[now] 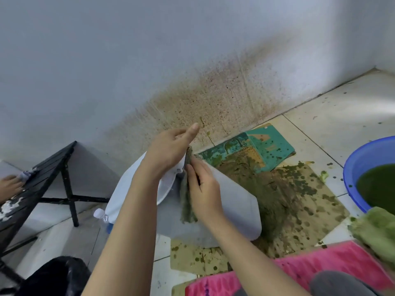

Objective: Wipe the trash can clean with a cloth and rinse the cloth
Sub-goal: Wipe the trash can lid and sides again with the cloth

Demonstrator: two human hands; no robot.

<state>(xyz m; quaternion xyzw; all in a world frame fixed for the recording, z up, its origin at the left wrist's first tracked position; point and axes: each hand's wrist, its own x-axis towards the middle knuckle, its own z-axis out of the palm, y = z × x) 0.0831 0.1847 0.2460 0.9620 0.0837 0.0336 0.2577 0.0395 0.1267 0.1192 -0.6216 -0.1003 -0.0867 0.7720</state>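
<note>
Presently the white trash can (230,208) lies on its side on stained cardboard (299,201) at the foot of a spattered wall (213,97). The right hand (203,189) grips a bunched, green-soiled cloth (187,206), fingers closed together, pressing it against the can's upper side. The left hand (168,150) rests at the can's mouth, forefinger straight; whether its hidden fingers grip the rim cannot be told. A blue basin (352,167) of green water stands to the right.
</note>
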